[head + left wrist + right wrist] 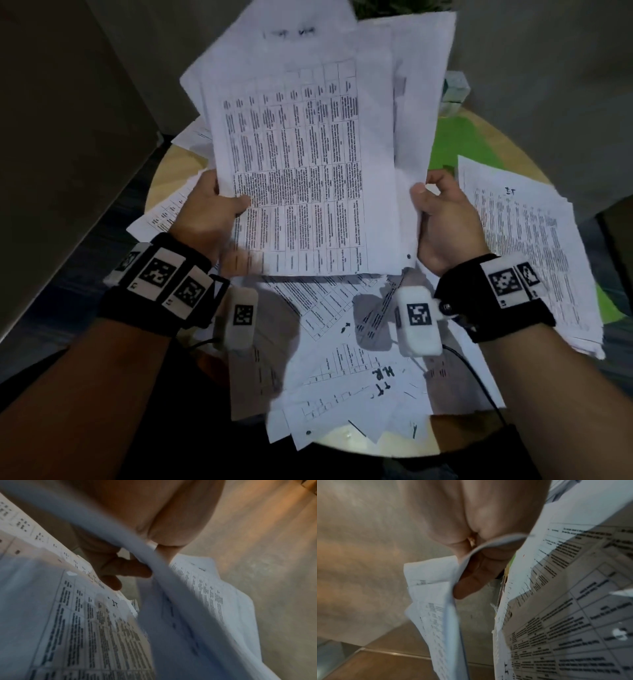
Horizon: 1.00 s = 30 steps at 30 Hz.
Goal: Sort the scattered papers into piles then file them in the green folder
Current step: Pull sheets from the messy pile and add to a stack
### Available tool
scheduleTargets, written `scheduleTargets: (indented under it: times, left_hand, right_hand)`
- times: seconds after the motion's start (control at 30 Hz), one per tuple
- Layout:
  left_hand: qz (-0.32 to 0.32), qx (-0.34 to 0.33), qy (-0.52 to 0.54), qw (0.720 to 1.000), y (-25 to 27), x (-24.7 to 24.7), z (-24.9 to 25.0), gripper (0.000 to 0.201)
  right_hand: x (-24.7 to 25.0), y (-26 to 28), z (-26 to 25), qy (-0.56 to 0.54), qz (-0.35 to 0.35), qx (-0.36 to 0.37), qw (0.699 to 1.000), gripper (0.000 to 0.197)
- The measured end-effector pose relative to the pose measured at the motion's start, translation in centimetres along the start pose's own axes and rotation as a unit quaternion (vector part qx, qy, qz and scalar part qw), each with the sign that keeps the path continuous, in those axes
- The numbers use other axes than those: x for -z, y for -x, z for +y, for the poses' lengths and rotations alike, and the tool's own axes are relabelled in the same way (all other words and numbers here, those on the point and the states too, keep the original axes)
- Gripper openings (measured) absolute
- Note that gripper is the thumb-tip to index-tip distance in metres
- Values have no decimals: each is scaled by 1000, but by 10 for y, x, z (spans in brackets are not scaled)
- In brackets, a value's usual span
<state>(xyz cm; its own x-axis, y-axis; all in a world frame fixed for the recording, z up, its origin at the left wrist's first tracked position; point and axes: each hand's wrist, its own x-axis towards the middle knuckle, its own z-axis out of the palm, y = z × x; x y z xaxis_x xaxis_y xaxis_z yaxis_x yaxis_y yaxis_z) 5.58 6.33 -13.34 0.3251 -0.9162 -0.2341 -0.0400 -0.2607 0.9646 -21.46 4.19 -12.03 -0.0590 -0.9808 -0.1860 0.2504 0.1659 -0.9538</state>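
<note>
Gripping a raised stack of papers (301, 164) by its two side edges, the left hand (209, 209) and right hand (445, 219) each pinch it thumb over, fingers behind, probably to square the sheets into one pile. Below both hands, loose sheets (346, 363) cover the round surface (486, 140). Beyond the right hand lies the green folder (459, 144), a sorted pile (534, 246) resting on it, likely awaiting filing.
</note>
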Motion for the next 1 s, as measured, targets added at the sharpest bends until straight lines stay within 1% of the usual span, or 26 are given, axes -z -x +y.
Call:
scheduleTargets:
  times: [0.1, 0.17, 0.23, 0.33, 0.4, 0.43, 0.47, 0.53, 0.57, 0.63, 0.67, 0.7, 0.77, 0.8, 0.83, 0.87, 0.9, 0.93, 0.97, 1.0]
  left_hand:
    - [0, 20, 48, 999, -2, 0, 2, 33]
    - [-4, 21, 56, 998, -1, 1, 2, 39]
    - [-18, 3, 37, 999, 0, 1, -1, 43]
    - [-24, -47, -9, 999, 3, 4, -2, 43]
    - [-21, -71, -16, 997, 5, 8, 1, 41]
    - [-25, -75, -6, 997, 7, 8, 3, 39]
    - [-33, -75, 4, 997, 9, 9, 4, 39]
    - [-50, -75, 11, 996, 12, 10, 5, 43]
    - [-59, -73, 7, 996, 13, 11, 3, 44]
    - [-82, -73, -5, 994, 15, 10, 2, 43]
    - [-83, -76, -10, 994, 14, 11, 2, 43]
    - [-71, -79, -15, 994, 13, 13, 3, 43]
    - [-32, -84, -10, 996, 8, 22, 5, 52]
    - [-13, -89, -4, 996, 4, 29, 3, 56]
    - [9, -88, -2, 996, 1, 36, 3, 57]
    - [37, -83, -6, 996, -1, 41, 3, 56]
    - [62, -79, -15, 995, -2, 45, 5, 53]
    - [81, -80, -24, 993, -5, 48, 5, 50]
    - [93, -82, -29, 992, -6, 50, 4, 48]
    - [99, -84, -34, 991, -8, 52, 2, 47]
  right_hand:
    - [3, -3, -1, -18, -14, -12, 1000, 24]
    - [1, 2, 1, 2, -51, -36, 998, 25]
    - [-1, 6, 4, 43, -87, -49, 994, 26]
    - [-2, 6, 6, 118, -104, -41, 987, 29]
    - [-2, 6, 5, 155, -106, -31, 982, 23]
    - [-2, 7, 4, 162, -107, -25, 981, 15]
    - [-3, 7, 4, 162, -107, -27, 981, 12]
    - [-2, 6, 4, 171, -111, -23, 979, 48]
    - [-3, 7, 2, 193, -110, -12, 975, 58]
    - [-5, 7, 0, 249, -96, 17, 964, 57]
    - [-5, 6, 1, 278, -80, 37, 956, 57]
    - [-7, 7, 1, 296, -63, 50, 952, 56]
    - [-8, 7, 4, 283, -52, 30, 957, 52]
    - [-6, 3, 9, 300, -59, 19, 952, 48]
    - [-4, 2, 11, 370, -71, 14, 926, 41]
    - [-2, 1, 14, 481, -92, 10, 872, 37]
    - [-1, 1, 17, 578, -117, 2, 808, 43]
    - [-2, 2, 21, 640, -134, -8, 756, 59]
    - [-6, 4, 27, 678, -136, -17, 722, 74]
    - [-11, 6, 33, 701, -130, -17, 701, 86]
